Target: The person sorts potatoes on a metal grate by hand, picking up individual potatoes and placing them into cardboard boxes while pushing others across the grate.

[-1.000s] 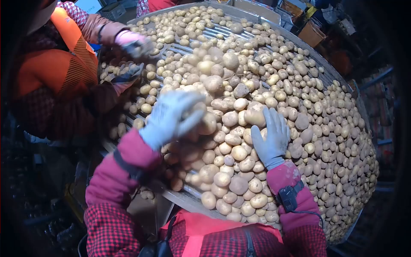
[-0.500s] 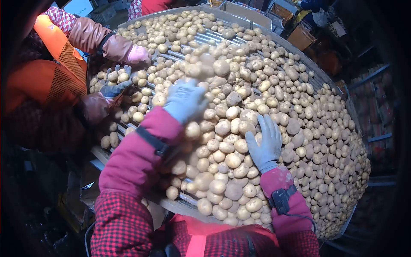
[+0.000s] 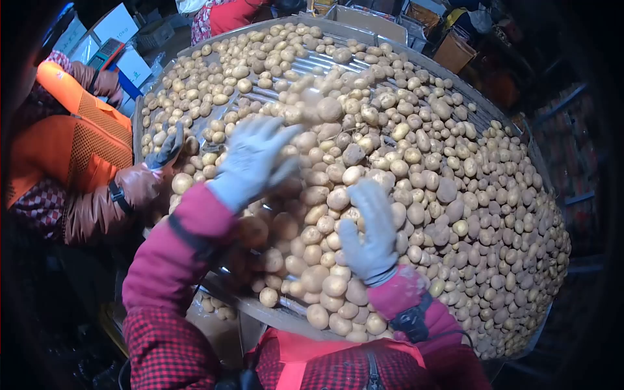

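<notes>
Potatoes (image 3: pixel 494 260) of mixed size, yellowish to brown, are heaped over a wide slatted sorting table (image 3: pixel 276 318). My left hand (image 3: pixel 253 159), in a pale blue-grey glove, is raised over the left of the heap, fingers spread and slightly blurred. Several potatoes below it, around the bare patch near the rim, are smeared by motion. My right hand (image 3: pixel 370 234), in the same kind of glove, lies over the middle of the heap with its fingers stretched out. Nothing shows in its grasp, and its palm side faces the potatoes on the left.
At the left edge a co-worker in an orange vest (image 3: pixel 97 140) has a gloved hand (image 3: pixel 168 149) among the potatoes. White boxes (image 3: pixel 116 25) and a scale (image 3: pixel 106 53) stand behind. Below the near rim, a cardboard box (image 3: pixel 218 328) holds potatoes. More cartons (image 3: pixel 455 52) stand beyond the far rim.
My left hand has moved left and toward me, its fingers spreading. My right hand has shifted left and nearer. The co-worker's far arm has drawn back from the table.
</notes>
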`<action>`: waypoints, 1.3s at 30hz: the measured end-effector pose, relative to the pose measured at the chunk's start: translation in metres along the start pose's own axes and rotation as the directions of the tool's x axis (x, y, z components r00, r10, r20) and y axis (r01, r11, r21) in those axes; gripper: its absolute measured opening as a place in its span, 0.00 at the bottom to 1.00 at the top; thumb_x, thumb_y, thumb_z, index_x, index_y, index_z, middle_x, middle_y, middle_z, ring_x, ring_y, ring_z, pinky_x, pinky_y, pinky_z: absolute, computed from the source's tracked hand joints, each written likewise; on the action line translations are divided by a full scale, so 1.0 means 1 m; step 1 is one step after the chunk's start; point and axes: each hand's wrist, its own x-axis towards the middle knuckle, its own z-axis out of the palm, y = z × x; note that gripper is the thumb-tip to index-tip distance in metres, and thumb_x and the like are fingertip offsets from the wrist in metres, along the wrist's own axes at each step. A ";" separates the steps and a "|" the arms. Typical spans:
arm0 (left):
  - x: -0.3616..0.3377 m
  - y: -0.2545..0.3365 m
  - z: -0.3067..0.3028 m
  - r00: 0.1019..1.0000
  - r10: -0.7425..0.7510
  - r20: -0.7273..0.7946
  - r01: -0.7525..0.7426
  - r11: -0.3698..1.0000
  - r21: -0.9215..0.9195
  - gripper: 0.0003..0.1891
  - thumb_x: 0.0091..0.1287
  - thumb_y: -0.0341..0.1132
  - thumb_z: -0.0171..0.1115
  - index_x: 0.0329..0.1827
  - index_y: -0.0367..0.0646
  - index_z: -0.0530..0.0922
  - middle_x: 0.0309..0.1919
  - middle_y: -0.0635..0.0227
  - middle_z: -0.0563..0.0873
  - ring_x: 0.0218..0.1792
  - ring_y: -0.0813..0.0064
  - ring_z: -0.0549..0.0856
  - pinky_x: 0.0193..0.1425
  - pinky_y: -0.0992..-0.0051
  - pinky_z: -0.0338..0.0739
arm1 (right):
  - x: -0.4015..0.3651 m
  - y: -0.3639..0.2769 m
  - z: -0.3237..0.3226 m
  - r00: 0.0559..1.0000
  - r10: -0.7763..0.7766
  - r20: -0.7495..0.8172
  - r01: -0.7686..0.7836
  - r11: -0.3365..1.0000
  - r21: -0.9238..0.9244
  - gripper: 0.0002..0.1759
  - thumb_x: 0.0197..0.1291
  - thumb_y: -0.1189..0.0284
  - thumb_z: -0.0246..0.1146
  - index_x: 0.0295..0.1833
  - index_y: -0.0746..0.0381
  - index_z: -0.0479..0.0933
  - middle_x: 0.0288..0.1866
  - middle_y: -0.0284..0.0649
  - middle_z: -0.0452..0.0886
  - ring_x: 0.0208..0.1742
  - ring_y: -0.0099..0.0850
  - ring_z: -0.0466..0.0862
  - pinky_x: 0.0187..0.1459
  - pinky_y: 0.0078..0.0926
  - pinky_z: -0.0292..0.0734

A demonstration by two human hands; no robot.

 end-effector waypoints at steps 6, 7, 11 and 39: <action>0.096 -0.008 0.119 0.975 0.164 0.148 -0.181 0.977 0.109 0.22 0.65 0.45 0.69 0.63 0.61 0.81 0.64 0.62 0.78 0.69 0.53 0.72 0.70 0.40 0.62 | -0.005 0.015 0.011 0.998 -0.008 0.068 0.007 1.000 0.010 0.21 0.64 0.71 0.68 0.62 0.65 0.83 0.62 0.49 0.84 0.65 0.55 0.81 0.69 0.53 0.72; 0.100 -0.015 0.125 0.977 0.143 0.160 -0.153 0.987 0.054 0.20 0.65 0.44 0.69 0.60 0.60 0.81 0.66 0.62 0.78 0.70 0.53 0.72 0.71 0.39 0.62 | -0.004 0.017 0.009 0.997 -0.010 0.079 0.009 1.000 0.021 0.20 0.64 0.71 0.68 0.61 0.65 0.83 0.62 0.49 0.84 0.64 0.54 0.81 0.68 0.52 0.72; 0.099 -0.059 0.130 0.987 0.108 0.120 -0.093 0.988 -0.122 0.24 0.67 0.45 0.68 0.66 0.55 0.80 0.71 0.56 0.76 0.69 0.47 0.75 0.74 0.48 0.68 | -0.004 0.021 0.006 0.993 0.034 0.110 -0.039 0.998 0.045 0.19 0.64 0.72 0.67 0.59 0.65 0.84 0.62 0.49 0.84 0.64 0.52 0.82 0.66 0.51 0.73; -0.008 -0.048 0.047 0.746 -0.352 0.565 0.391 0.919 0.056 0.27 0.71 0.54 0.64 0.71 0.56 0.78 0.60 0.44 0.81 0.57 0.41 0.83 0.61 0.48 0.79 | -0.007 0.020 0.010 0.993 0.015 0.114 -0.022 0.998 0.054 0.19 0.65 0.74 0.67 0.62 0.62 0.84 0.62 0.48 0.85 0.65 0.50 0.82 0.69 0.50 0.71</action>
